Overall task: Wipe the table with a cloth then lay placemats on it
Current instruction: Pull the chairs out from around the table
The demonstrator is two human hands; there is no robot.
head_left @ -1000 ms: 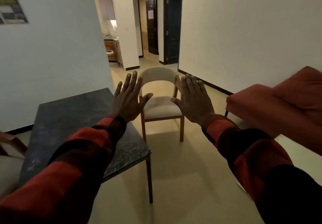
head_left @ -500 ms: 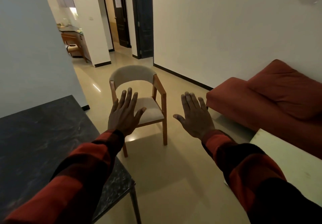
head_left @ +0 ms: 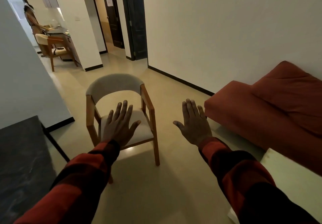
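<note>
I hold both arms out in front of me, palms down, in red and black checked sleeves. My left hand [head_left: 120, 126] sits in the middle of the frame with its fingers [head_left: 124, 108] straight and spread, thumb out to the right, and it grasps nothing. My right hand [head_left: 194, 125] is level with it, right of centre, fingers straight and close together, thumb out to the left, also holding nothing. The table [head_left: 22, 157], dark and stone-patterned, fills the lower left of the frame; its near corner lies left of and below my left hand, well apart from my fingertips, and neither hand touches it. I see no cloth or placemat on the part of the table that shows. In the picture my left hand overlaps the pale seat of a wooden chair [head_left: 115, 86] standing on the beige floor in the centre. A red sofa [head_left: 271, 105] runs along the right side, its near end just right of my right hand. A pale flat surface [head_left: 292, 169] shows at the lower right, under my right sleeve. In the upper left a second chair [head_left: 52, 44] stands by a counter, with another person [head_left: 33, 21] behind it.
</note>
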